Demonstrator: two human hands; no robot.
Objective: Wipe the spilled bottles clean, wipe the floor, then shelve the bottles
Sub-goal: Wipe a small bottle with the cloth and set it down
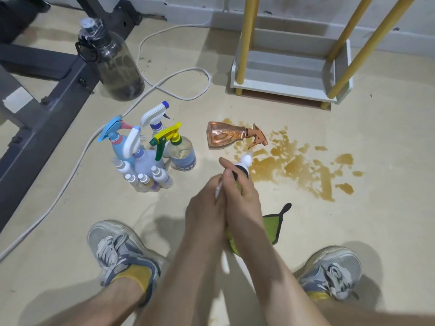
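Note:
Both my hands meet over a small bottle with a white cap and black collar. My left hand grips its lower part. My right hand wraps a green cloth round the bottle's body, which is mostly hidden. An amber spray bottle lies on its side at the edge of a brown spill on the floor. A cluster of upright spray bottles and small white-capped bottles stands to the left. The white shelf with yellow posts stands at the back right.
A big dark water jug stands at the back left beside a dark metal frame. A white cable snakes across the floor past the bottles. My two shoes rest on the beige floor in front.

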